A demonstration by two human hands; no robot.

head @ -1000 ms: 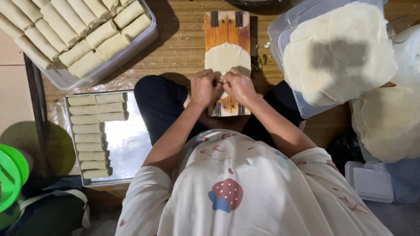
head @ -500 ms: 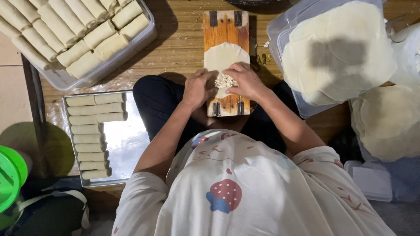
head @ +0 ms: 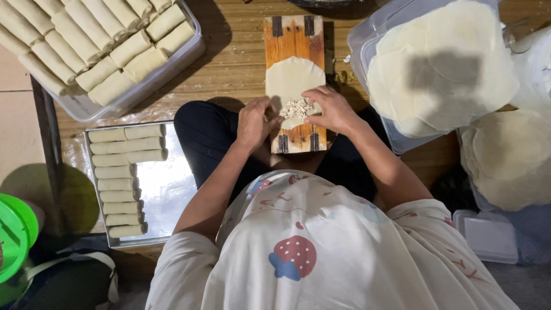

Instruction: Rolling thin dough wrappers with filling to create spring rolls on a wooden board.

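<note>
On the wooden board (head: 295,35), the left hand (head: 254,122) and right hand (head: 331,109) are pinching the round wrapper (head: 293,80) around shredded filling (head: 295,108), their fingertips partly hiding its near edge.

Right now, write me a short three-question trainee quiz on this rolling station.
1. True or false: the left hand and right hand both rest on the round wrapper lying on the wooden board.
2. Where does the filling sit? A) between the two hands B) on the metal tray C) in the green bowl
3. Fill in: the stack of unused wrappers lies in a clear tub on the person's ____ side.

Key: 1 true; 2 A; 3 right.
</note>
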